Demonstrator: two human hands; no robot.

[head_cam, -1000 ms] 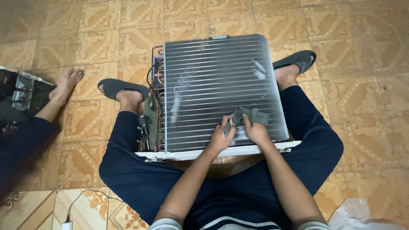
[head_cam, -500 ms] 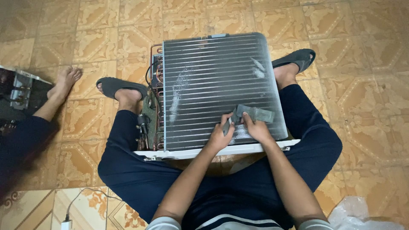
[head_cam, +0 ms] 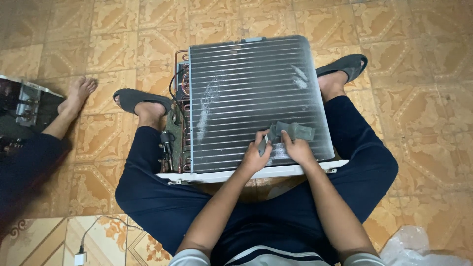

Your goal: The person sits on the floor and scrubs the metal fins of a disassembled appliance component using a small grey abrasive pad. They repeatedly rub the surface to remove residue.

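An air-conditioner condenser unit (head_cam: 246, 93) lies flat between my legs, its grey finned coil facing up, with pale scuffed patches on the fins. Copper tubes and wiring (head_cam: 176, 123) run along its left side. My left hand (head_cam: 255, 157) and my right hand (head_cam: 297, 149) rest on the near part of the coil, both gripping a folded grey cloth (head_cam: 290, 131) held between them. A white base edge (head_cam: 231, 175) borders the unit nearest me.
I sit on a patterned orange tile floor (head_cam: 419, 98) in dark trousers and grey sandals (head_cam: 135, 98). Another person's bare foot (head_cam: 76, 93) and leg lie at left by a dark metal part (head_cam: 24, 103). A charger cable (head_cam: 93, 231) and plastic bag (head_cam: 419, 249) lie near me.
Both hands with the cloth have shifted slightly up and right over the coil. The unit has stayed in place.
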